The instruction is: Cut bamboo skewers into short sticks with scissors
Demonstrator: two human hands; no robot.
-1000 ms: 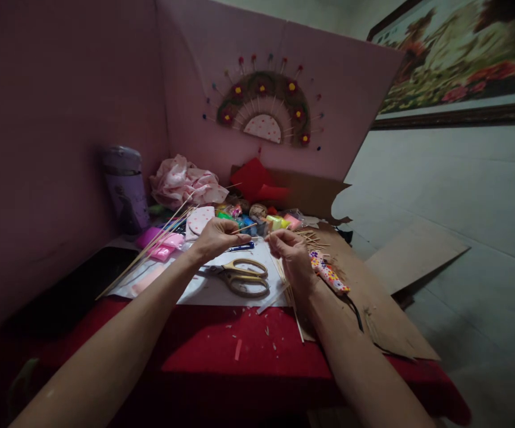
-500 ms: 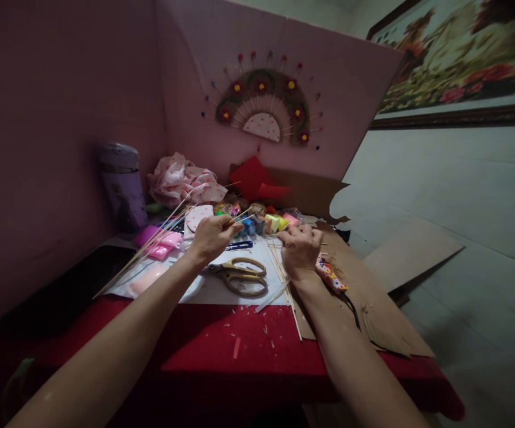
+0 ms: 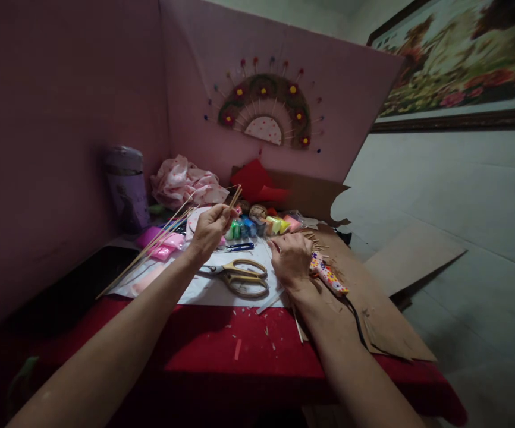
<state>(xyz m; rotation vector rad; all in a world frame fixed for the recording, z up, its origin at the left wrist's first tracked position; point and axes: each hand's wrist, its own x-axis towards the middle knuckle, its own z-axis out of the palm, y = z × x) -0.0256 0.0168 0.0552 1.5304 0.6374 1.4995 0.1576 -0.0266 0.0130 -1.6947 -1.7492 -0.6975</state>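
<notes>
My left hand (image 3: 213, 229) pinches a few thin wooden sticks (image 3: 236, 196), their tips pointing up and away. To the right, my right hand (image 3: 291, 255) is curled low over the edge of the cardboard (image 3: 364, 309). Its fingertips are turned down and hidden, so what they grip cannot be made out. Short sticks (image 3: 317, 242) lie just beyond it, and a flower-patterned glue gun (image 3: 329, 276) rests beside its wrist. Between the hands lie scissors (image 3: 244, 278) with tan handles and a blue cutter (image 3: 240, 246).
Long sticks (image 3: 150, 244) lean across pink packets (image 3: 166, 245) at left. Colourful clay packs (image 3: 248, 227) line the back, near crumpled dotted cloth (image 3: 188, 181) and a purple tumbler (image 3: 127, 190). A decorated half-ring (image 3: 264, 86) hangs on the pink board. Scraps dot the red tablecloth (image 3: 204, 339).
My left hand has tilted its sticks more upright. My right hand has turned over and shifted slightly left and down, uncovering the short sticks on the cardboard.
</notes>
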